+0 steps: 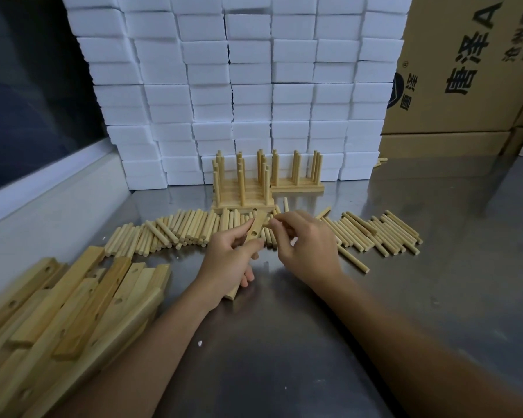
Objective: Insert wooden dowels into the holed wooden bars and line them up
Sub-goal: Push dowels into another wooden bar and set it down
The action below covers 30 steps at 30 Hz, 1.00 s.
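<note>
My left hand (228,263) grips a holed wooden bar (255,229), tilted up and away from me, its lower end showing below my fingers. My right hand (307,245) pinches a dowel (269,222) at the bar's upper end; most of the dowel is hidden by my fingers. Loose dowels (175,232) lie in a long row across the metal table behind my hands, with more dowels (387,233) spread to the right. Finished bars with upright dowels (242,188) stand lined up further back, a second group (298,176) to their right.
A pile of holed bars (73,303) fills the near left of the steel table (435,282). Stacked white foam blocks (239,86) form a wall at the back. A printed cardboard box (471,64) stands at the back right. A dark window (27,86) is at left.
</note>
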Each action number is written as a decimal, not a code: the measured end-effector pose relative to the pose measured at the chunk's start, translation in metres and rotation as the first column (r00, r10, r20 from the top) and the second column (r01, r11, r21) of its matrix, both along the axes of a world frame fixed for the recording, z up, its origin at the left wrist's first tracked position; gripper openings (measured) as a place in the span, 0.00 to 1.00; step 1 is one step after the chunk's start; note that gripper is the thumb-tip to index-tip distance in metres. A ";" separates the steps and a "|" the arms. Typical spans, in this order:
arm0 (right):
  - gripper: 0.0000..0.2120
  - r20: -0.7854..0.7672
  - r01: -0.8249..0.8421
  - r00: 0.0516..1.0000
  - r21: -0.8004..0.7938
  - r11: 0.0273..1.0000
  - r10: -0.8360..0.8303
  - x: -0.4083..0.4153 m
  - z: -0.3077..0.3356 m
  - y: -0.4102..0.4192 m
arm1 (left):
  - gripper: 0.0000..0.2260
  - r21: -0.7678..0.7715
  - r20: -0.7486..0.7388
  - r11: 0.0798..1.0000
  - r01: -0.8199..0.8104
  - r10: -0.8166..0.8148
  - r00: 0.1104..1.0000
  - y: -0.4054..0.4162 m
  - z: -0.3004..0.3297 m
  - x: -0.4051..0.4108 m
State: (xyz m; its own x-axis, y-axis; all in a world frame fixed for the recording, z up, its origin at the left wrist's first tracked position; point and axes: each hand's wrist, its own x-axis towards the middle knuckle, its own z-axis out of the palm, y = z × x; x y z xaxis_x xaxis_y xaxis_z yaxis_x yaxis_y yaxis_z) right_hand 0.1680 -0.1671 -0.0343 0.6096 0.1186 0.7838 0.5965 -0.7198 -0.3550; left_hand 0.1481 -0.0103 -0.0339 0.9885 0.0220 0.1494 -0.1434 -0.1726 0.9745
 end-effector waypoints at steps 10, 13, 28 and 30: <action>0.11 -0.162 0.127 0.982 0.195 0.973 -0.096 0.007 0.003 -0.007 | 0.14 -0.454 -0.174 0.881 -0.135 0.061 0.983 0.017 0.007 0.007; 0.09 -0.224 0.139 0.967 0.043 0.989 -0.126 0.010 0.001 -0.005 | 0.09 -0.520 -0.195 0.846 -0.118 0.017 0.981 0.018 0.010 0.006; 0.29 -0.475 0.092 0.826 -0.418 0.904 -0.304 0.024 -0.013 0.001 | 0.07 -0.564 -0.254 0.805 -0.184 0.043 0.966 0.016 0.013 0.004; 0.28 -0.483 0.103 0.815 -0.423 0.900 -0.320 0.025 -0.013 0.001 | 0.07 -0.562 -0.256 0.805 -0.187 0.046 0.966 0.016 0.013 0.004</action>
